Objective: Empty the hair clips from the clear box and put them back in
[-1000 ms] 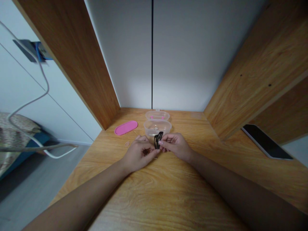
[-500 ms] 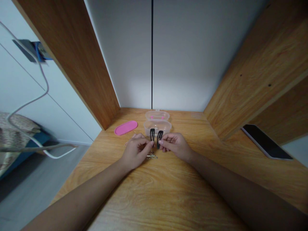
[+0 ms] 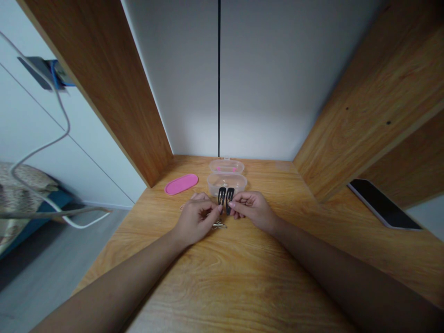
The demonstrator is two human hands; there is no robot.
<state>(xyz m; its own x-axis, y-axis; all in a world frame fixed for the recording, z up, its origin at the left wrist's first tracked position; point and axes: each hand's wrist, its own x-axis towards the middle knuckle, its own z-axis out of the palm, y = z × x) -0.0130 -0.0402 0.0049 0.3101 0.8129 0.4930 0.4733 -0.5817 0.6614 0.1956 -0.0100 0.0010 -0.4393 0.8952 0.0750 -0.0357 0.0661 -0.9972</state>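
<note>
My left hand [image 3: 196,218] pinches one black snap hair clip [image 3: 221,195] by its lower end, holding it upright. My right hand [image 3: 253,209] pinches a second black hair clip [image 3: 229,197] the same way, so the two clips stand side by side, nearly touching, just in front of a clear plastic container [image 3: 239,181]. A small metallic clip [image 3: 219,225] lies on the wooden desk [image 3: 222,273] below my fingers.
A second clear container [image 3: 226,165] sits behind the first. A pink oval lid [image 3: 181,184] lies to the left, with a small pale ring [image 3: 183,207] near it. A dark phone [image 3: 383,203] rests on the right ledge. Wooden side panels flank the desk; a cable hangs at left.
A second ago both clips were bunched together between my hands. They were then drawn apart, one in each hand, and now stand closer side by side again.
</note>
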